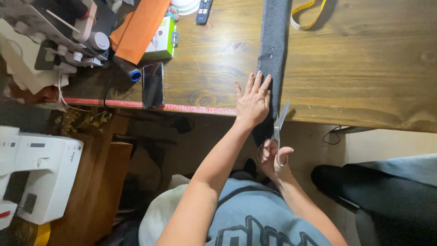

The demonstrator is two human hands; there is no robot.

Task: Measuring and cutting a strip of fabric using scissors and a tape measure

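Cutting step in hand: left hand [253, 101] lies flat, fingers spread, pinning the grey fabric strip [273, 41] at the wooden table [364, 68] edge. Right hand [274, 159] grips scissors [278, 124], blades parted at the hanging end. Next likely needs a steady closing snip along the strip.

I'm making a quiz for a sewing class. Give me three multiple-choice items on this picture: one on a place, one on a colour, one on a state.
1. Where does the left hand rest?
A. on the grey cloth at the table edge
B. on the phone
C. on the sewing machine

2. What colour is the measuring tape?
A. red
B. yellow
C. blue

3. How do the scissors stand?
A. lying on the table
B. shut in a case
C. held, blades open at the cloth

Answers:
1 A, the left hand lies flat on the cloth.
2 B, the tape by the cloth is yellow.
3 C, the right hand holds the scissors, blades parted.
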